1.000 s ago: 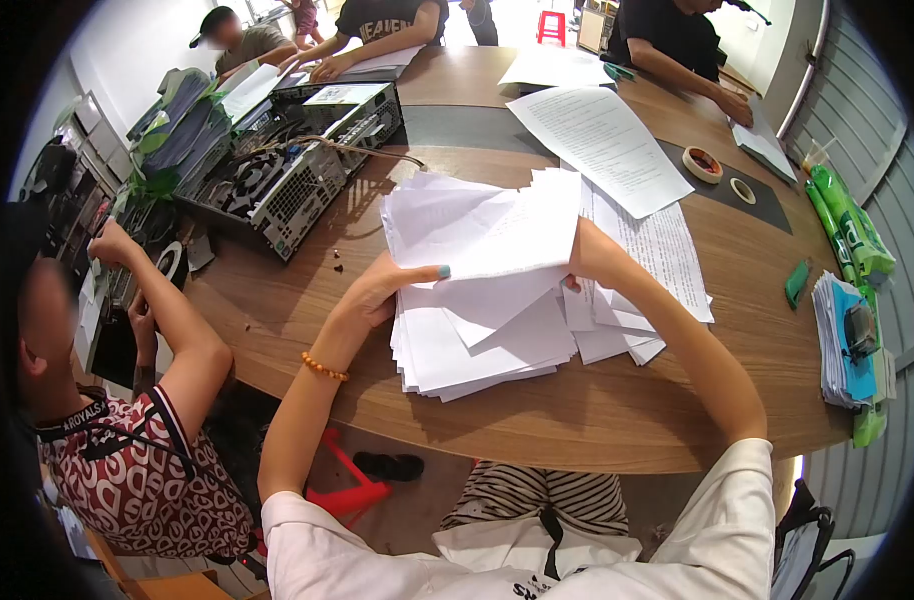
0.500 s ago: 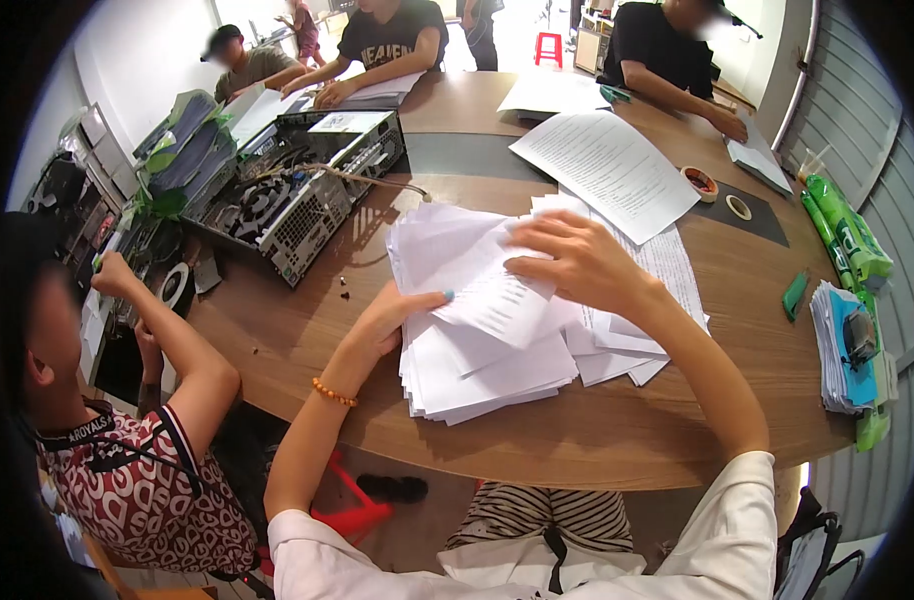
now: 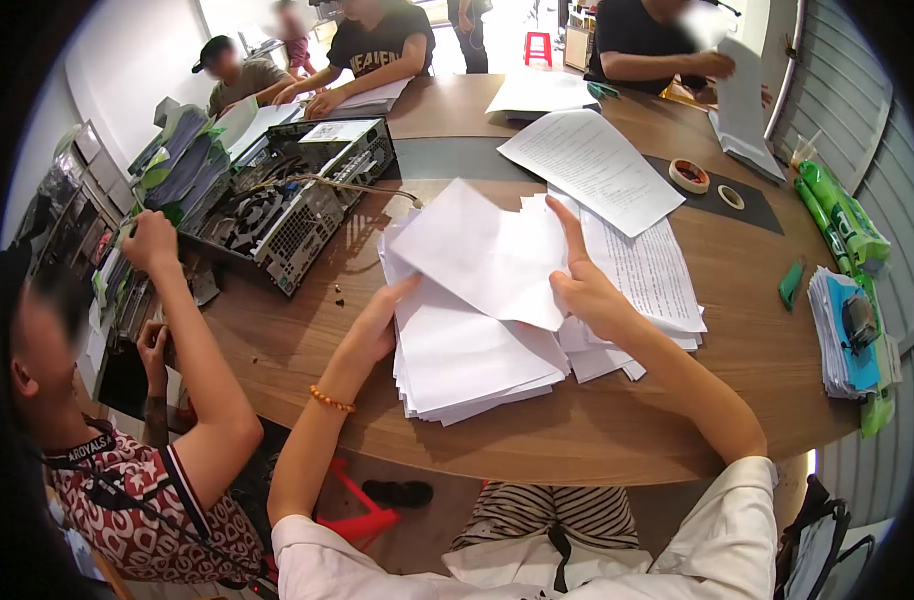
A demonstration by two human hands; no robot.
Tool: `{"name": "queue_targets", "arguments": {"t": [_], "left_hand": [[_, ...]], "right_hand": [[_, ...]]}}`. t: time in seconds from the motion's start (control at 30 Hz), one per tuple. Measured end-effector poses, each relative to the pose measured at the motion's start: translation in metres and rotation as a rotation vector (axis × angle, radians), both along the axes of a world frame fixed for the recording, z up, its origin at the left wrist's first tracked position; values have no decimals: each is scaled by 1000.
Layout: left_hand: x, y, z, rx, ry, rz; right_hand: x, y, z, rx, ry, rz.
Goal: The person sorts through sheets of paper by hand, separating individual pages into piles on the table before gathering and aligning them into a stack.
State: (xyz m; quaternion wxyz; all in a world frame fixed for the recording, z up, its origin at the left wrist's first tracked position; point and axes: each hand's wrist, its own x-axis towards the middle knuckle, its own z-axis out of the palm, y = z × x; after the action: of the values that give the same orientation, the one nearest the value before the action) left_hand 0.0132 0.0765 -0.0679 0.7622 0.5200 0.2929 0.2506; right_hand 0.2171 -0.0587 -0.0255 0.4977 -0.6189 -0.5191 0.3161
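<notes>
A thick stack of white paper [image 3: 477, 375] lies on the wooden table in front of me. Above it, tilted and slightly bent, is a blank-looking sheet of paper [image 3: 482, 250]. My right hand [image 3: 589, 285] grips this sheet at its right edge, thumb in front and fingers mostly behind. At the left side, my left hand [image 3: 377, 318] holds the edge of the papers with its thumb near the sheet's lower left; its other fingers are hidden. Printed pages [image 3: 647, 270] spread out beside the stack, under a large printed sheet [image 3: 595, 170].
An opened computer case [image 3: 322, 215] stands at the left, near a person reaching in from that side. Tape rolls [image 3: 689, 177], a green stapler-like object [image 3: 792, 283] and bundled papers [image 3: 839, 335] lie to the right. Other people handle papers across the table [image 3: 457, 105].
My right hand has moved from the top of the pages to the sheet's right edge. The top sheet now sits angled, its blank face showing. Across the table, a person has lifted some paper.
</notes>
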Motion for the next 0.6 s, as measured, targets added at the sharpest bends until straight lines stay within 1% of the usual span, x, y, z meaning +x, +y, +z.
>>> {"name": "queue_targets", "arguments": {"t": [0.03, 0.07, 0.1, 0.17, 0.23, 0.3, 0.37, 0.4, 0.47, 0.5, 0.57, 0.6], "left_hand": [[1, 0, 3, -80, -95, 39], [2, -1, 6, -158, -189, 78], [3, -3, 10, -157, -182, 72], [4, -11, 17, -77, -147, 115], [4, -18, 21, -38, -96, 61], [4, -18, 18, 2, -44, 2], [3, -10, 8, 128, 31, 3], [4, -8, 4, 82, 78, 64], [0, -3, 1, 72, 80, 53], [0, -2, -1, 64, 80, 59], [1, -5, 1, 38, 65, 92], [1, -4, 0, 19, 77, 111]], "right_hand": [[-4, -2, 2, -58, 220, 54], [-9, -4, 4, -123, 293, 46], [-14, -6, 0, -121, 300, 40], [-23, -11, -12, -135, 454, 56], [-35, -18, -9, -164, 422, 80], [-51, -21, -14, -114, 207, 94], [-66, -29, -5, -115, 183, 159], [-68, -33, 4, -117, 187, 143], [-67, -39, 21, -369, 146, 414], [-60, -39, 26, -373, 147, 405], [-35, -36, 38, -350, 256, 777], [-18, -32, 45, -418, 216, 739]]}}
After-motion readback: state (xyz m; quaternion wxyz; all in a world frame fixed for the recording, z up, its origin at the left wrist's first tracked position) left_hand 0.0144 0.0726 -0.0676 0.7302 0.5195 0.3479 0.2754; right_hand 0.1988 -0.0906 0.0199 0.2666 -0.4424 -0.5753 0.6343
